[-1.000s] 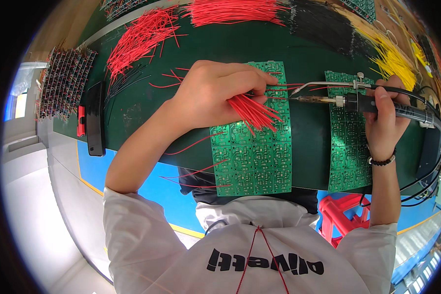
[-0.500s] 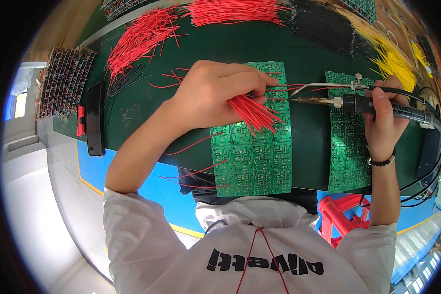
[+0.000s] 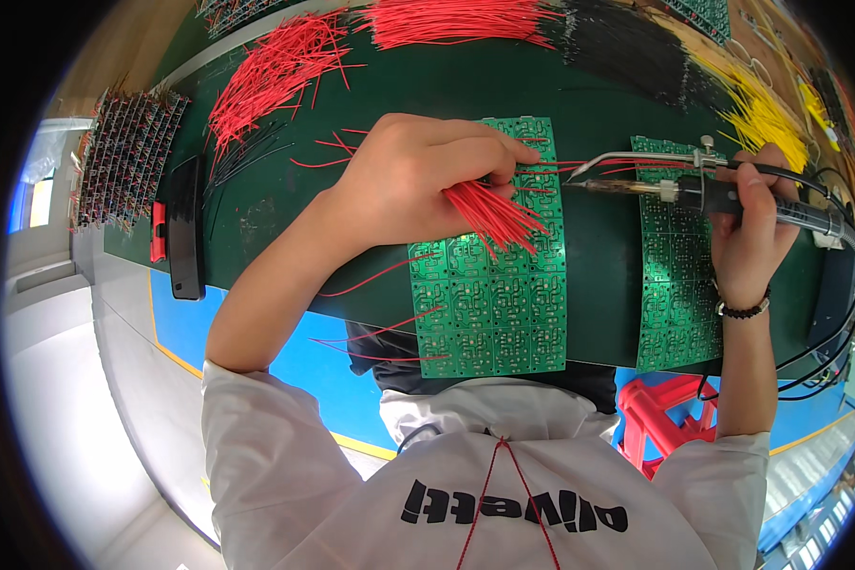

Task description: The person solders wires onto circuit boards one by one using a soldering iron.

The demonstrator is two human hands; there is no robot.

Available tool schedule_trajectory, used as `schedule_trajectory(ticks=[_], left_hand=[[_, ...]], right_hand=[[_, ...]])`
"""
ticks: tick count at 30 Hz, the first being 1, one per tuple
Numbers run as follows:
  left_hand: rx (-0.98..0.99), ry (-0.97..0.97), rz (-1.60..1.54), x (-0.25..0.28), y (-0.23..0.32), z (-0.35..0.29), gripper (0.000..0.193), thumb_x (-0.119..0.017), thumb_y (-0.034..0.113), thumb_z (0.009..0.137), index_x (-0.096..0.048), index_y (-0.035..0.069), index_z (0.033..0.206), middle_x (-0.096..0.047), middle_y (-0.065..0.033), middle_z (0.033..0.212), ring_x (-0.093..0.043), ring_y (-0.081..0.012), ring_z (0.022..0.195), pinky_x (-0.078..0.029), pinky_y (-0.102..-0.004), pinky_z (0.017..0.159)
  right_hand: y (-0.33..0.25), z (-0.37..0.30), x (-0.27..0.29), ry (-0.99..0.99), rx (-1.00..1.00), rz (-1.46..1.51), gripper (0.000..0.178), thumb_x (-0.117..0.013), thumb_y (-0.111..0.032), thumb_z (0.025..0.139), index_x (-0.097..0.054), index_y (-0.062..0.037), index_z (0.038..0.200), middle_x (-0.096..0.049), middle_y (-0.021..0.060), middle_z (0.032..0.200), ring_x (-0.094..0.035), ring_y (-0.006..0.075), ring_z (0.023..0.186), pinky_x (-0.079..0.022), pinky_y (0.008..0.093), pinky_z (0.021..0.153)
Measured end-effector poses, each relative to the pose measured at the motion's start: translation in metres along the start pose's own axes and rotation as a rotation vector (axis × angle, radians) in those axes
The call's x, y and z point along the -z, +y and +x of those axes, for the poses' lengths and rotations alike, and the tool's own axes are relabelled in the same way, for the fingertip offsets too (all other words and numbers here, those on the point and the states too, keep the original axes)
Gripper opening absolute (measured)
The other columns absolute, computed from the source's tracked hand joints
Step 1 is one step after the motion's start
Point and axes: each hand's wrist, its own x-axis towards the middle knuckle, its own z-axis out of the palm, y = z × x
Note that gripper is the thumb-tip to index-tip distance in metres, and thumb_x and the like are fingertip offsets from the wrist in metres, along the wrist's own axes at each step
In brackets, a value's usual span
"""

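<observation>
My left hand is closed round a bundle of short red wires, their ends fanning out toward the right. Its fingertips reach the upper part of a green circuit board panel. Several single red wires stick out past the panel's left and right edges. My right hand grips a soldering iron with a thin metal feed tube clamped along it. The iron's tip points left and sits just off the panel's right edge, close to a wire end.
A second green panel lies to the right. Along the far side are red wire piles, black wires and yellow wires. A black phone and stacked boards are at left; a red stool stands below.
The soldering iron has shifted slightly right, its tip drawing away from the panel's edge. My left hand has stayed almost in place with the red wires.
</observation>
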Motion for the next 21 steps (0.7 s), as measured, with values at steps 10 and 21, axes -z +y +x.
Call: schedule_trajectory(ticks=[10,21], left_hand=[[-0.017,0.007,0.023,0.003,0.004,0.001,0.018,-0.064,-0.001,0.057,-0.048,0.004,0.064,-0.062,-0.0099,0.077,-0.058,-0.0195,0.057,-0.046,-0.0257,0.047],[0.211,0.357,-0.247,0.018,0.001,0.008,0.012,-0.038,0.006,0.086,-0.048,0.001,0.084,-0.058,-0.0095,0.090,-0.055,-0.0156,0.077,-0.044,-0.0280,0.069]], right_hand=[[0.001,0.003,0.001,-0.017,-0.014,-0.033,0.018,-0.062,-0.015,0.072,-0.048,-0.0052,0.066,-0.045,-0.0024,0.058,-0.038,0.0008,0.043,-0.029,0.0143,0.036],[-0.004,0.004,0.000,-0.044,0.072,-0.009,0.016,-0.056,-0.009,0.076,-0.044,-0.0064,0.065,-0.039,-0.0024,0.058,-0.033,0.0020,0.040,-0.024,0.0159,0.035]])
